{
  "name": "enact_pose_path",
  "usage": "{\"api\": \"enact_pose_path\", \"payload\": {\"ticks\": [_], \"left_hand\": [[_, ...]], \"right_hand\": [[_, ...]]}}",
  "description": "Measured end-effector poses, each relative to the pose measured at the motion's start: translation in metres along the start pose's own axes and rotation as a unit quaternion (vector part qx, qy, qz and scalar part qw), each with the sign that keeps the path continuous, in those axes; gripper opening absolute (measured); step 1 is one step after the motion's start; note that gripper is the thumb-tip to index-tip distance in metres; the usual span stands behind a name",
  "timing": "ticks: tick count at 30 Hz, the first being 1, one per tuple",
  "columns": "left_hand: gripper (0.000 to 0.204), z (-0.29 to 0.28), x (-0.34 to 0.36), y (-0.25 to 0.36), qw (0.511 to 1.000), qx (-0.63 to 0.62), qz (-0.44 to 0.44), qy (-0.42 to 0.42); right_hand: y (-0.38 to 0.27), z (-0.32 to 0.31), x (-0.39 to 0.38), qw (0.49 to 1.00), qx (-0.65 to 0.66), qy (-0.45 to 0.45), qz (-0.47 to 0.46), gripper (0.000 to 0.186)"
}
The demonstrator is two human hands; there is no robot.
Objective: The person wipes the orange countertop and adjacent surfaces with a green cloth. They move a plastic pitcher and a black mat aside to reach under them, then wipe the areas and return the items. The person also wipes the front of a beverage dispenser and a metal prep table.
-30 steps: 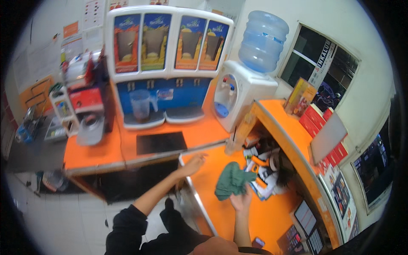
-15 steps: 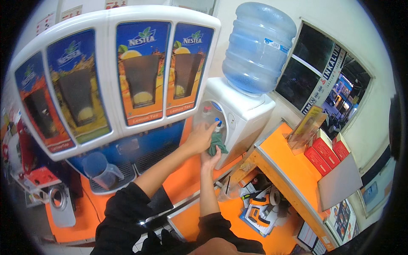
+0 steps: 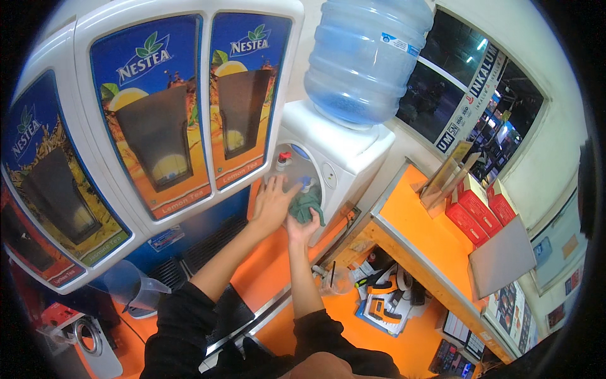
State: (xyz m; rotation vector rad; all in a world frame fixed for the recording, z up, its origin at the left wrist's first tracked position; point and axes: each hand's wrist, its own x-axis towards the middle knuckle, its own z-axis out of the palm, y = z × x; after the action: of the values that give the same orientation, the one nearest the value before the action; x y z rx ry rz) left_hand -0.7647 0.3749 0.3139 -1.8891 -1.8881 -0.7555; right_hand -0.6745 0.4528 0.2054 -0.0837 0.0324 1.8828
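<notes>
My right hand (image 3: 302, 228) is closed around a bunched dark green cloth (image 3: 307, 206), just below the blue tap (image 3: 307, 183) of a white water dispenser (image 3: 344, 148). Beside it, my left hand (image 3: 271, 203) has its fingers stretched out and holds nothing. One of its fingers points toward the blue tap; whether it touches the tap or cloth I cannot tell. Above the left hand is the dispenser's red tap (image 3: 284, 159). A large blue water bottle (image 3: 363, 63) stands upside down on the dispenser.
A drink machine (image 3: 252, 12) with picture panels fills the left, with a clear jug (image 3: 136, 284) below. On the right, an orange counter (image 3: 404, 208) bears red boxes (image 3: 473, 211). Beneath it sit a plastic cup (image 3: 338, 281) and an orange-handled tool (image 3: 382, 309).
My left hand has come off the blue tap and moved left, its fingers opening out. My right hand keeps the cloth under the tap. The whole view has shifted nearer the drink machine.
</notes>
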Motion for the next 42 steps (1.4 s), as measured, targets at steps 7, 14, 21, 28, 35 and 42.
{"api": "enact_pose_path", "payload": {"ticks": [7, 14, 21, 28, 35, 42], "left_hand": [[0.076, -0.054, 0.003, 0.015, 0.99, -0.135, -0.009, 0.046], [0.059, -0.065, -0.126, 0.055, 0.877, -0.436, -0.132, 0.15], [0.052, -0.06, -0.218, 0.047, 0.821, -0.493, -0.251, 0.141], [0.055, -0.066, -0.256, 0.03, 0.823, -0.463, -0.308, 0.118], [0.057, -0.046, -0.281, 0.009, 0.807, -0.447, -0.362, 0.136], [0.054, -0.041, -0.265, 0.014, 0.786, -0.488, -0.366, 0.104]], "right_hand": [[-0.004, 0.013, -0.004, 1.0, -0.016, -0.02, -0.008, 0.048], [-0.004, 0.012, -0.072, 0.996, -0.066, 0.034, 0.057, 0.039], [-0.025, 0.121, -0.139, 0.992, -0.107, -0.072, -0.014, 0.035], [-0.051, 0.227, -0.021, 0.414, -0.76, -0.29, -0.408, 0.038], [0.036, 0.234, 0.086, -0.097, -0.892, -0.272, -0.349, 0.049], [0.054, 0.246, 0.095, -0.11, -0.911, -0.242, -0.315, 0.045]]}}
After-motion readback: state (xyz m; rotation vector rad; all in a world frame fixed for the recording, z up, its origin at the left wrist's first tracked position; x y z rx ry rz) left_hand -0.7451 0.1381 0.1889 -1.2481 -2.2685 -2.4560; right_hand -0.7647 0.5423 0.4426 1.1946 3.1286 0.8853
